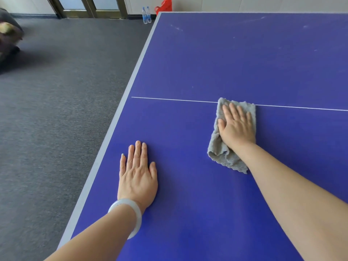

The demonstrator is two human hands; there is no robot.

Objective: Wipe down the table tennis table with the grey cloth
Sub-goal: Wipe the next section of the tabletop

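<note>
On the blue table tennis table (235,59), near its left edge, two flat hands, one on a grey cloth.

The right hand (236,127) presses the grey cloth (222,149) onto the surface with straight fingers laid close together; the cloth's far end covers the thin white line (169,99), its crumpled near end trails beside the wrist. The left hand (137,174), a pale bangle (131,213) at its wrist, lies palm-down on bare surface just inside the left edge, fingers straight. Faint pale smudges (176,27) mark the far part. Off the far left corner, two water bottles (146,15) and a red bag (164,6) stand on the grey carpet (56,110).
</note>
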